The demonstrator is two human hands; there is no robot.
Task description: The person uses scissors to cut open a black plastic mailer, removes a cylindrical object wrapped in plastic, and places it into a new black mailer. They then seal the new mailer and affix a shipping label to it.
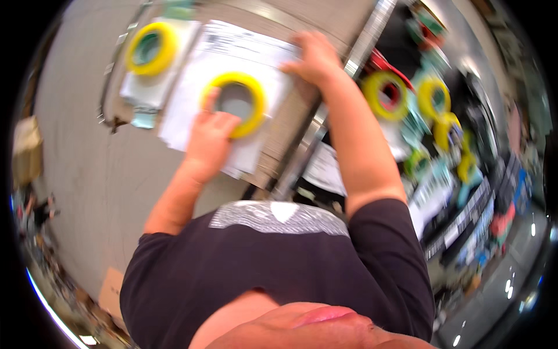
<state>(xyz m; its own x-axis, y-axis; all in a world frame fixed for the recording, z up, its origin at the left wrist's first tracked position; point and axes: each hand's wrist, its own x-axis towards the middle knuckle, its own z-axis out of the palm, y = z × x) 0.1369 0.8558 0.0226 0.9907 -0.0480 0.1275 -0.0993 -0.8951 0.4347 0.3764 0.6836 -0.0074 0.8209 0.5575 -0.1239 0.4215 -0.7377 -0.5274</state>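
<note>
A: Tape roll (237, 103), yellow, lies flat on a white sheet (192, 87) on the table (325, 23), mid-frame. Second yellow roll (150, 47) sits upper left on its own small paper stack (136, 87), well apart from the first.

B: Hands?

A: Left hand (208, 135) rests on the near rim of the middle roll, fingers curled over the ring, one fingertip at the hole's edge. Looks like pressing rather than pinching; blur makes it hard to be sure. Right hand (314, 58) is flat, fingers spread, pinning the sheet's far right corner near the table's metal edge rail (363, 41).

B: Risks?

A: I'd say the sheet could skid or crease if the right hand eases off while the left drags the roll. The roll could tip or roll if lifted by one rim only. The sheet's near edge seems to hang past the table, so a tug might pull the papers off.

B: Right side?

A: Shelf (442, 116) with more yellow rolls, blurred, not touched.
</note>
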